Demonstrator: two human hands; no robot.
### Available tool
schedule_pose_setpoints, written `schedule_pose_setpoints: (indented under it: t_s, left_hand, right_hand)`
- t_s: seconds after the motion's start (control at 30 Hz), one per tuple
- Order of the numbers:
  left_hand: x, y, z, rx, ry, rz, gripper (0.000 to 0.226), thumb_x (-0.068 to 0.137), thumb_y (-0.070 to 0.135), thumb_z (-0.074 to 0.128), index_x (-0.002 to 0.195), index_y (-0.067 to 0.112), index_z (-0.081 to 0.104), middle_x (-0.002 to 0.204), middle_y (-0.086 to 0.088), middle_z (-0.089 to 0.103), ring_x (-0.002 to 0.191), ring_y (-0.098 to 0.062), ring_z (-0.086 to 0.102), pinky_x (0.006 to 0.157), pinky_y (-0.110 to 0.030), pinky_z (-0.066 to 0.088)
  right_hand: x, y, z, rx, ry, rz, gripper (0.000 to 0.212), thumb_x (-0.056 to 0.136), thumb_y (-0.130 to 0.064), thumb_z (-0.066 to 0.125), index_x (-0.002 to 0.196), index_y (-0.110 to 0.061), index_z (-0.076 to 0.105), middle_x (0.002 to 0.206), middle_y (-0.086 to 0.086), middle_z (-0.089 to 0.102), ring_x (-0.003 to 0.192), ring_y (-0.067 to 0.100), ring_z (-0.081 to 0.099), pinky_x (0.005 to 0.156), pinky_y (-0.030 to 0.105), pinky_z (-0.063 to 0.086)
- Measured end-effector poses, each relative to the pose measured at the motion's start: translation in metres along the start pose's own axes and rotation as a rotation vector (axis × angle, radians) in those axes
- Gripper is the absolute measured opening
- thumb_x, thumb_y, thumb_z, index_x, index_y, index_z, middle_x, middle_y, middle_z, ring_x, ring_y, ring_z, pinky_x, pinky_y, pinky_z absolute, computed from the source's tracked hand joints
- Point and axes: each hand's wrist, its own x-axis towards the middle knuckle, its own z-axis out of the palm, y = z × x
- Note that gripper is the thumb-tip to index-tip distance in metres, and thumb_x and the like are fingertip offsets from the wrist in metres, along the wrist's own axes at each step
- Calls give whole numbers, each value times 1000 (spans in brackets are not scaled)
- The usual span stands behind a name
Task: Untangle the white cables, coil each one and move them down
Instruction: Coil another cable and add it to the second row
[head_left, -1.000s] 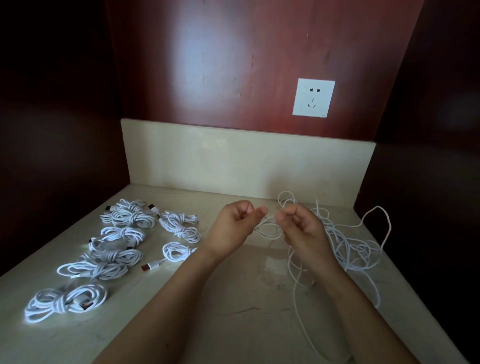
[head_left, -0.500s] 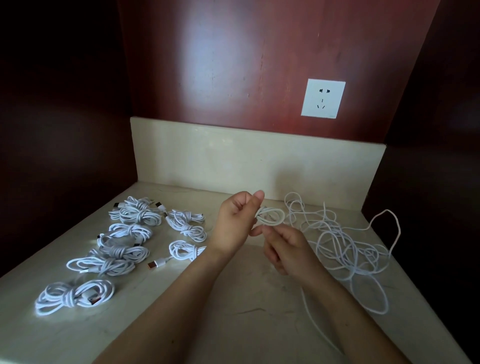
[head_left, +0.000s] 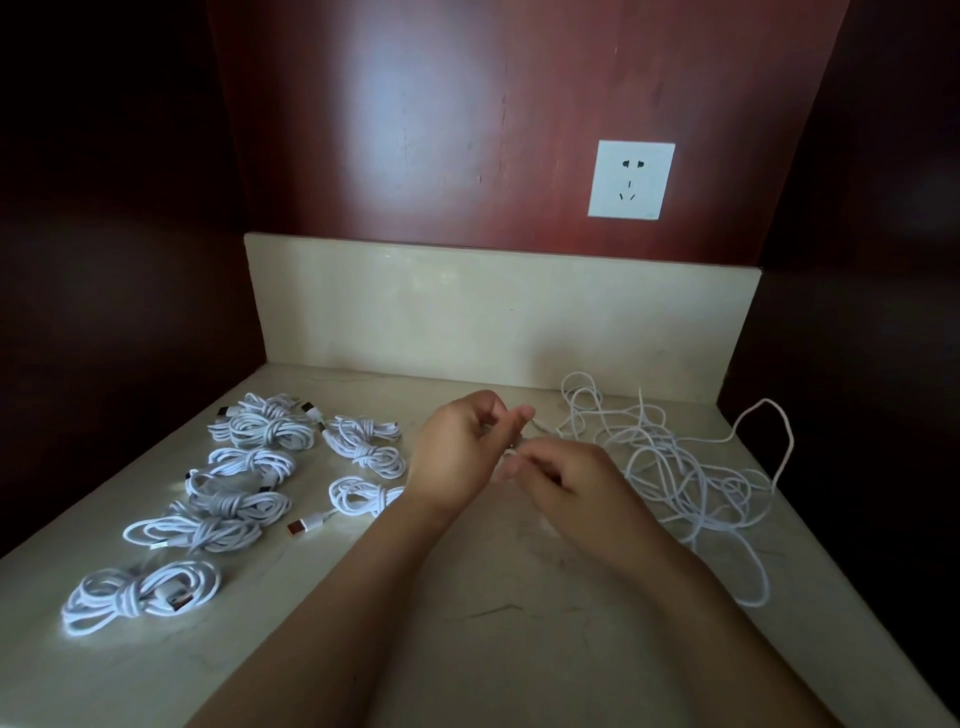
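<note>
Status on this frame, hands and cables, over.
Left hand pinches a white cable; right hand meets it, grip blurred. Loose tangle right, coiled bundles left. Nothing blocking the hands.

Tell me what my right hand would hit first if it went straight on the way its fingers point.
Most likely the left hand: the fingers of the right hand point left at it, nearly touching. Depth is unclear.

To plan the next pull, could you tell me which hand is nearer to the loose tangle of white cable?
Right. The right hand lies just left of the loose tangle; the left hand is farther left, beyond it, nearer the coiled bundles.
</note>
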Motion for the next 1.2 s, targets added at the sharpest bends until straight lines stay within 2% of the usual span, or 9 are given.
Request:
schedule_pose_setpoints:
  t_s: [0.13,0.23,0.4,0.5,0.7,0.8,0.97,1.1,1.2]
  left_hand:
    - [3,-1,4,-161,-133,48,36,81,51,59,54,29,52,49,13,46,53,-6,41,56,-29,35]
    - [0,10,5,-342,-198,62,44,95,33,60,56,20,44,53,5,33,50,-7,29,50,-24,29]
    - [-3,27,3,-587,-158,-52,41,100,20,49,61,11,37,45,7,31,38,-4,25,39,-16,23]
    - [-3,29,0,-656,-64,-103,41,101,25,47,64,13,37,45,5,37,36,-4,26,38,-17,22]
    - [1,17,-2,-524,104,-129,40,102,28,47,66,15,34,53,6,33,46,-8,34,40,-21,38]
    - [1,2,-2,-279,121,-44,43,99,42,49,65,19,38,52,9,42,52,-16,42,48,-31,42]
    - [3,-5,-3,-12,50,26,41,96,48,52,66,22,43,56,4,52,54,-12,54,59,-35,44]
    - [3,-3,0,54,-58,87,41,96,46,54,63,23,43,54,4,47,54,-12,44,57,-33,38]
    - [1,2,0,-67,-130,130,44,97,42,52,61,20,41,53,9,39,54,-8,38,55,-33,36]
  right_hand:
    - [2,5,-12,127,232,45,14,92,-24,67,78,-19,69,54,-6,49,51,8,41,53,30,34]
    - [5,0,-15,338,330,90,11,89,-14,69,84,-4,70,52,-7,49,47,4,39,49,20,32]
    - [5,-2,-9,623,286,304,12,95,-7,59,88,-7,70,46,-12,51,38,0,37,40,12,28]
    - [5,3,2,498,229,265,25,98,-8,54,83,-17,72,46,-10,43,40,1,32,41,14,27]
    - [-1,4,21,26,-46,73,36,100,-18,49,85,-50,57,57,-15,51,54,3,46,57,23,36]
    - [-4,1,21,-77,-100,1,20,94,-24,50,74,-24,49,60,0,46,53,9,40,55,37,36]
    - [-2,-2,7,-92,31,-19,34,88,-47,46,85,-19,64,60,1,50,53,14,45,56,37,41]
    - [2,4,-5,-7,215,26,15,89,-35,61,80,-24,68,70,-14,64,67,3,60,64,30,48]
    - [5,9,-9,203,333,53,11,89,-14,70,81,-21,69,79,-8,69,76,4,66,71,25,52]
